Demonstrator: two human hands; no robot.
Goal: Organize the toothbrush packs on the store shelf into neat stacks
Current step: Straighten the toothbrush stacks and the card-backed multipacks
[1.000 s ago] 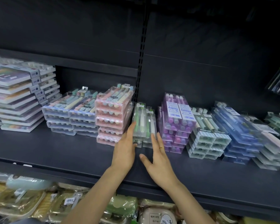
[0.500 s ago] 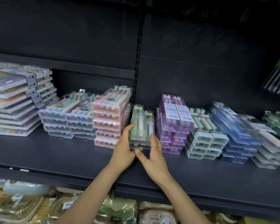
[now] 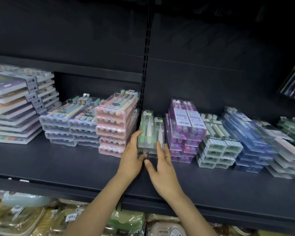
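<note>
The green toothbrush packs (image 3: pixel 150 133) stand on the shelf (image 3: pixel 58 160) between pink stack (image 3: pixel 116 123) and purple stack (image 3: pixel 182 130). Left hand (image 3: pixel 132 155) and right hand (image 3: pixel 162 166), fingers straight, flank them. Press both sides evenly and square the fronts.

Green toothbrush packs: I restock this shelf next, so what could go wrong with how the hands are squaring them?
The green packs sit tight between taller stacks. Squeezing with the left hand could nudge the uneven pink stack; the right hand could shove the purple stack.
</note>
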